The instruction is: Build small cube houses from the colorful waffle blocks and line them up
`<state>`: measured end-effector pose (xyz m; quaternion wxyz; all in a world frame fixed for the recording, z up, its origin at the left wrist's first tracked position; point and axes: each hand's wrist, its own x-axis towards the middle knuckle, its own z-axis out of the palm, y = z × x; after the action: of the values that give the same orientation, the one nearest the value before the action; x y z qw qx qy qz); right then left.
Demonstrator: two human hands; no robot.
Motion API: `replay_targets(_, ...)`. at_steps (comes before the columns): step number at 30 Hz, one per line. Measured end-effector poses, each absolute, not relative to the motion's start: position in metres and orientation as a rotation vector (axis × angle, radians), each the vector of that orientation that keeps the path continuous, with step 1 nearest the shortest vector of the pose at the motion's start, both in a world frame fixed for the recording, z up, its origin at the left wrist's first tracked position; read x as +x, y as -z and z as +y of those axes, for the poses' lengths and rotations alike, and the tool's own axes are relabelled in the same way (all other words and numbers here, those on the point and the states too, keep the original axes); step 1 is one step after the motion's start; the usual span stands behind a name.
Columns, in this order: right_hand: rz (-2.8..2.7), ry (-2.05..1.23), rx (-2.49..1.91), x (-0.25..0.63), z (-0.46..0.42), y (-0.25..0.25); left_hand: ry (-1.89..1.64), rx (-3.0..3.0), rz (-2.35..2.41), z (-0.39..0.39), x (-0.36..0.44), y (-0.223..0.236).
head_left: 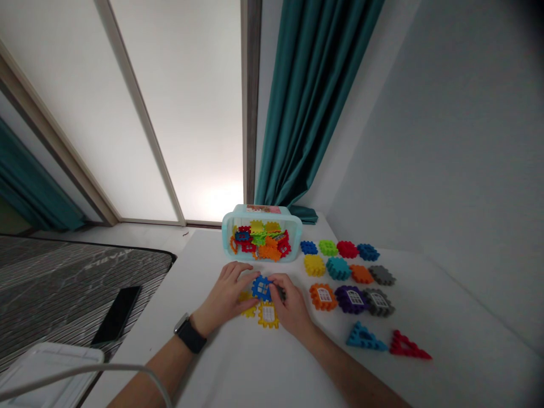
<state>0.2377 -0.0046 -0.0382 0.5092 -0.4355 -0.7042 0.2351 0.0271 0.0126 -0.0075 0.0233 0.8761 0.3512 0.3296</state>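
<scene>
Both hands meet over a small cluster of toy tiles on the white table point(255, 362). My left hand point(227, 294), a dark watch on its wrist, and my right hand point(291, 303) pinch a blue window tile point(260, 288) between their fingertips. Under and beside it lie a yellow window tile point(268, 315) and another yellow tile point(247, 309), partly hidden by my left hand. Just behind stands a light blue plastic box point(262, 215) with several coloured tiles inside.
To the right, sorted tiles lie in rows: blue, green, red, blue, yellow, teal, orange, grey, then orange point(323, 296), purple point(351, 298) and grey window tiles. A blue triangle point(364, 337) and red triangle point(408, 345) lie nearer. A black phone point(117, 314) lies left.
</scene>
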Motion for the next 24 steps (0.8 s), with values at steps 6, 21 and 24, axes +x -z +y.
replay_targets(6,-1.674,-0.616,-1.049,0.236,-0.006,0.032,-1.144,2.665,1.142,0.014,0.022,0.009)
replay_targets(21,-1.486,-1.011,-1.06,0.237,0.007,0.037,-1.147,2.818,1.124,0.014,0.019,-0.002)
replay_targets(24,-1.38,-1.074,-1.034,0.235,0.006,0.034,-1.171,2.747,1.148,0.012,0.022,-0.002)
